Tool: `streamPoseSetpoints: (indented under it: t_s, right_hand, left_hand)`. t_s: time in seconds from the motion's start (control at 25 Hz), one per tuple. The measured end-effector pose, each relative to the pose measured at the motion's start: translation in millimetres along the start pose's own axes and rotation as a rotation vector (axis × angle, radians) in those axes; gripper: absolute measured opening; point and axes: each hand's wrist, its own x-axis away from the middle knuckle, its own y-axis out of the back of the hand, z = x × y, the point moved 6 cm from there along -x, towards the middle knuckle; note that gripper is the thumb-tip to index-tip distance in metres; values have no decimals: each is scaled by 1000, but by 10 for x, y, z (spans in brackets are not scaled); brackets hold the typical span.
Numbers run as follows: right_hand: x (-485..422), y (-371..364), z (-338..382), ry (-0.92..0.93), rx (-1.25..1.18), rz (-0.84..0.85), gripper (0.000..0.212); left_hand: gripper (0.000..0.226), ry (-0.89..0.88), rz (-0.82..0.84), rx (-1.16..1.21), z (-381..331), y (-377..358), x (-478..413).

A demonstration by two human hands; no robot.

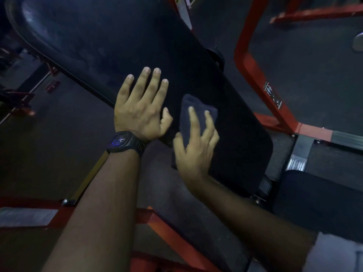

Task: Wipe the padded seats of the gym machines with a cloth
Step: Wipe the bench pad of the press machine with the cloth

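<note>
Cloth (pixel 188 114): dark, folded, centre frame, lying on the lower-right stretch of the pad (pixel 117 46). Pinned there under right hand (pixel 196 152), fingers spread and nearly straight on top, pressing down, not curled round it. Thumb out at the cloth's left edge. No clench, just flat pressure. Probably for wide contact and an even rub over the padding.

Long axis of cloth: close to up-down in frame, top end tipped slightly right, pointing toward upper centre. Lower end under the palm, seemingly reaching the pad's near edge. Too dim to confirm any overhang.

Long axis of pad: diagonal, upper left to lower right, rounded end right of centre. Cloth therefore set at an angle across that diagonal, not along it. Likely a crosswise stroke, or a setup for a sweep up the length. Only a guess.

Left hand (pixel 139 110): just left of cloth, apart from it, palm flat on pad, fingers splayed and straight, holding nothing. Looks like bracing against the wiping push. Watch (pixel 125 142) on that wrist.

Further out: red frame (pixel 255 75) at right and along the bottom. Second black pad (pixel 314 203) at lower right, touched by neither hand.

Judged progress: mid-wipe on this pad. Can't tell clean from dirty in this light.
</note>
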Motion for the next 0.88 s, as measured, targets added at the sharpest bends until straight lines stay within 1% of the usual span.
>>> streamPoseSetpoints:
  t_s: [0.04,0.08,0.12,0.16,0.2,0.24,0.28,0.32,0.36,0.4,0.44,0.48,0.52,0.56,0.6,0.64,0.68,0.72,0.76,0.8,0.84,0.88]
  right_hand:
    - [43,-13,-24,231,44,68,68]
    - [-57,31,-154,307,78,73,67]
    - [-202,55,-373,156,43,31,67]
    - [-290,102,-574,-176,-70,-47,68]
    - [-230,112,-668,-487,-151,-89,69]
    - [-151,109,-616,-560,-116,-78,69]
    - [-73,100,-466,-319,-15,-54,68]
    - [53,69,-331,25,47,16,68]
    - [125,48,-338,245,91,74,68]
    - [46,77,-419,259,93,74,68]
    - [-108,104,-590,37,23,17,69]
    - [-181,136,-703,-324,-124,-50,70]
    - [-129,128,-716,-575,-166,-73,71]
    - [-96,115,-658,-579,-117,-57,70]
    - [-64,118,-536,-299,-12,-43,70]
    - [12,115,-442,27,49,23,70]
    - [0,133,-503,208,102,65,70]
    - [-128,156,-644,174,93,72,70]
    - [-292,169,-843,-88,21,16,70]
    - [-349,171,-921,-453,-130,-40,70]
    - [-303,153,-883,-657,-125,-54,69]
    - [-299,140,-757,-597,-62,-48,69]
  left_hand:
    - [58,3,0,2,7,-1,2]
    - [58,6,2,2,12,-1,5]
    - [58,6,4,-1,11,-1,13]
    - [58,3,3,-3,14,-1,15]
    - [58,1,-1,-3,14,0,18]
    - [58,1,-5,2,14,1,21]
    - [58,-1,-5,12,15,0,27]
    - [58,-2,-5,22,14,-6,28]
    - [57,-1,-5,22,16,-5,29]
    - [57,2,-4,16,21,-2,26]
    - [57,5,-4,10,20,1,21]
    - [57,7,-6,9,13,3,18]
    - [58,5,-9,12,2,7,19]
    - [58,3,-9,17,-7,9,22]
    - [58,0,-6,21,-11,5,24]
    - [57,0,-4,20,-7,1,22]
    - [57,3,-4,16,2,2,19]
    - [57,9,-3,11,7,5,16]
    - [57,13,0,10,5,8,14]
    - [58,13,2,11,-4,6,11]
    - [58,12,4,15,-12,8,16]
    - [58,8,3,16,-17,9,22]
